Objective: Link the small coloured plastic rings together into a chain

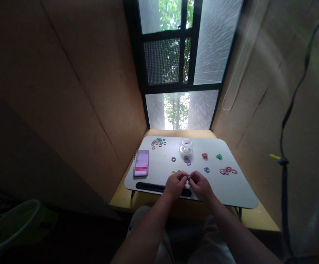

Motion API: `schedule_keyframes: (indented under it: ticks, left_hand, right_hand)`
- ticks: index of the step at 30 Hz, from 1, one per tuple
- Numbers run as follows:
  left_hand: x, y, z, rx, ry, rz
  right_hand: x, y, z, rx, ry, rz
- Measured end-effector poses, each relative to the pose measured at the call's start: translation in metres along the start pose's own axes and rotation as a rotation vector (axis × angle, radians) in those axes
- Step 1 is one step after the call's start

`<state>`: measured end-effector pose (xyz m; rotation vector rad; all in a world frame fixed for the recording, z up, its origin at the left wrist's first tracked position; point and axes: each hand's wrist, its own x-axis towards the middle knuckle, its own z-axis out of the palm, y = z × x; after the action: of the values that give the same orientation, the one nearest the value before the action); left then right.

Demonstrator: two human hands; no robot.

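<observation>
Near the front edge of the white lap table [159,161], my left hand [175,185] and my right hand [202,186] meet, fingertips together. Both are closed in a pinch around a small green band [188,177], which looks like a hair tie; the fingers cover most of it. Just beyond my left hand lie several yellow bands [173,172], partly hidden by it. Purple bands [187,160] and a dark grey band [173,159] rest farther back. To the right are separate groups of blue bands [206,169], red bands [205,156], green bands [219,156] and pinkish-red bands [227,170].
A mixed pile of coloured bands [158,142] lies at the back left. A clear round container [186,149] stands at the back middle. On the left is a phone-like purple object [141,163], blurred. A black slot [151,187] runs along the front; a cord [284,183] hangs at right.
</observation>
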<state>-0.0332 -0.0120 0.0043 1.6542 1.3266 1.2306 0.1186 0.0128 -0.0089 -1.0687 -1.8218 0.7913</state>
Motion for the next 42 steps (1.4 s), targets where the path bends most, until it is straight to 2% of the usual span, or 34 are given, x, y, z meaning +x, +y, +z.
schedule_keyframes:
  ticks: [10,18,30,42]
  left_hand:
    - [-0.0021,0.0000,0.0007,0.173,0.036,-0.008]
    - [-0.0027,0.0046,-0.0005,0.178,0.053,-0.061]
    - [-0.0014,-0.0034,0.0024,0.151,0.094,-0.054]
    - [-0.0021,0.0029,0.0011,0.181,0.068,-0.081]
  right_hand:
    - [-0.0007,-0.0014,0.0011,-0.048,0.067,0.010]
    - [-0.0012,-0.0013,0.0006,-0.033,0.083,0.036]
    - [0.0002,0.0001,0.0011,0.011,0.036,-0.004]
    - [-0.0007,-0.0025,0.0015,0.003,0.050,0.006]
